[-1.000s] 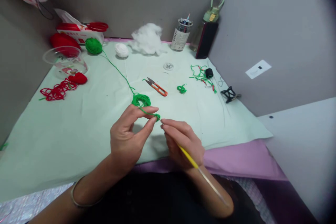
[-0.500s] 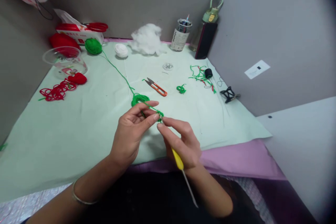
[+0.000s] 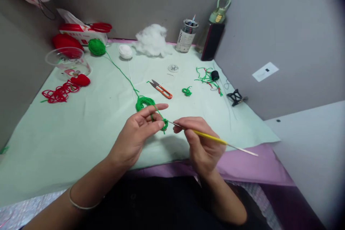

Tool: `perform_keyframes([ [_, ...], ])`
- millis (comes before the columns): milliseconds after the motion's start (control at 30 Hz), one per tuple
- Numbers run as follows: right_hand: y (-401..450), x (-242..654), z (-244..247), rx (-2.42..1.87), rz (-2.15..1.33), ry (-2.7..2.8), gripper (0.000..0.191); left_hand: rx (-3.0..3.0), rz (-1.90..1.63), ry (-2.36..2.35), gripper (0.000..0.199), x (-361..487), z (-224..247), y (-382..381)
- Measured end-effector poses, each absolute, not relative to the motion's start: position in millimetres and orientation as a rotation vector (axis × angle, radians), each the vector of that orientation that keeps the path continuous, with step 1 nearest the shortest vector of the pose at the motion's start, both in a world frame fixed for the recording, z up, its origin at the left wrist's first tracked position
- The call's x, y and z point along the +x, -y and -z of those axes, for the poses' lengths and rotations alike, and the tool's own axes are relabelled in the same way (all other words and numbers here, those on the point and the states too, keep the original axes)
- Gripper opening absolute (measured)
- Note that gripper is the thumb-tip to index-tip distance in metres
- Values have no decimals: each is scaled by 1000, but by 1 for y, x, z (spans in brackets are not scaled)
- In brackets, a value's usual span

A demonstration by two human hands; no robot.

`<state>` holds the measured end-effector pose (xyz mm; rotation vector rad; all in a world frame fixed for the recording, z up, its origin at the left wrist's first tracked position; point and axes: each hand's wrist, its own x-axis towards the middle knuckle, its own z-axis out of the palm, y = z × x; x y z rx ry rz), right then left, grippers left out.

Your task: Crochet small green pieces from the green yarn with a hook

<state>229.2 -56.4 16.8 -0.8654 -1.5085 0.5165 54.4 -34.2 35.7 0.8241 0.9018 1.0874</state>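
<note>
Between the thumb and fingers of my left hand (image 3: 134,134) is a small green crochet piece (image 3: 165,125), pinched at its edge. Green yarn runs from it over my raised left index finger. My right hand (image 3: 203,145) grips a crochet hook (image 3: 210,136) by its yellow handle. The hook's thin metal tip reaches left to the crochet piece; whether it sits in a loop is too small to tell. Behind my left hand lies a coil of green yarn (image 3: 145,102), linked by a strand to the green yarn ball (image 3: 97,47).
Orange thread snips (image 3: 163,90) and a small green crocheted bit (image 3: 187,91) lie beyond my hands. Red yarn (image 3: 58,92) and a clear plastic cup (image 3: 64,61) are at left. White stuffing (image 3: 152,40), a pen cup (image 3: 185,37) and a phone (image 3: 212,42) stand behind. Yarn scraps (image 3: 206,77) lie right.
My right hand has moved right and turned, swinging the crochet hook from steeply slanted to nearly level. The green crochet piece now shows more openly at my left fingertips.
</note>
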Motion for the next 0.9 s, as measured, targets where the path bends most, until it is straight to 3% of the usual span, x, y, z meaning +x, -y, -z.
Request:
perform_keyframes([
  [200,56,229,-18,-806,-869,1215,16,1141,-1204,-1110,34,58,-42,38],
  [333,52,223,-16,-829,-774,1329,14,1046,-1098,-976,41,64,-37,40],
  [600,55,222,-12,-858,-650,1401,19,810,-1075,-823,34,65,-29,38],
  [800,47,224,-9,-777,-902,1203,16,683,-935,-763,51,59,-34,35],
  [900,41,230,-10,-785,-1003,1113,18,640,-868,-697,50,55,-33,33],
])
